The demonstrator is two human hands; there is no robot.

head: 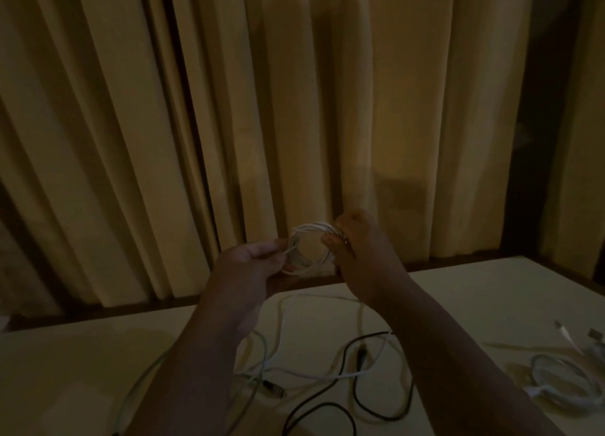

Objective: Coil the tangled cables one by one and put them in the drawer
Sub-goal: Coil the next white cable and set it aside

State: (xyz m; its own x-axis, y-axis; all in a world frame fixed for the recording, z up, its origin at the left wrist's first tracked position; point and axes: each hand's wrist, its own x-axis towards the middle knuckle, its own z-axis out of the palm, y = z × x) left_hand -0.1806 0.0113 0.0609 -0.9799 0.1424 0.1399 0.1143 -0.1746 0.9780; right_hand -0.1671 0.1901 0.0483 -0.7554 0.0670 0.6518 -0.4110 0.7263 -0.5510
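Curtain (294, 108) fills the bkgd, pale folds hanging behind the bench (474, 291). Loose white cables (281, 337) and a black cable (343, 399) sprawl tangled on the bench; another white bundle (563, 383) lies far right. White coil (311, 249) is held up over the bench edge betw. both hands: right hand (363, 255) clamps its rim, left hand (248, 265) pinches the free end.

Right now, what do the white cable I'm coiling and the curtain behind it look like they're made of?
White cable: probably smooth plastic-sheathed wire, since it bends into neat round loops between both hands. Curtain: seemingly matte woven fabric, hanging in soft vertical folds. Dim light leaves finer texture unclear.
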